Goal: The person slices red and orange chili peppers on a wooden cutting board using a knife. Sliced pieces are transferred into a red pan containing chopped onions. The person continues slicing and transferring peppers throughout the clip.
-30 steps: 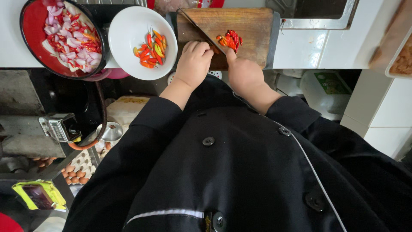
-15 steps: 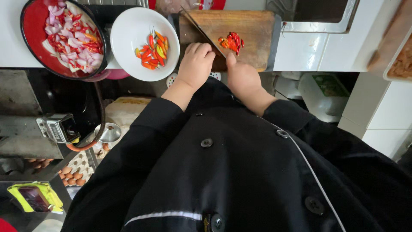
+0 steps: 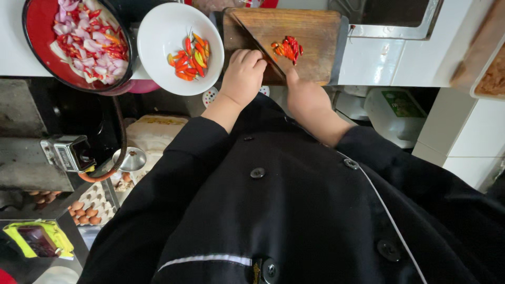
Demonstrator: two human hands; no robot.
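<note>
Head view: we had our right hand [image 3: 307, 97] closed on the long steel knife [image 3: 258, 43], blade running diagonally up-left across the wooden cutting board [image 3: 315, 26]. Small red chillies [image 3: 286, 47] lay just right of it; our curled left hand [image 3: 243, 76] gripped nothing we could see.

Left of our hands we see a white plate [image 3: 158, 31] w/ whole red & orange chillies [image 3: 190, 57]; further left, a red bowl [image 3: 37, 26] of sliced shallots [image 3: 87, 39]. Below-left, under the desk: egg tray [image 3: 87, 210], small metal funnel [image 3: 130, 158], yellow packet [image 3: 37, 239]. Right, lower: plastic jug [image 3: 392, 113].
</note>
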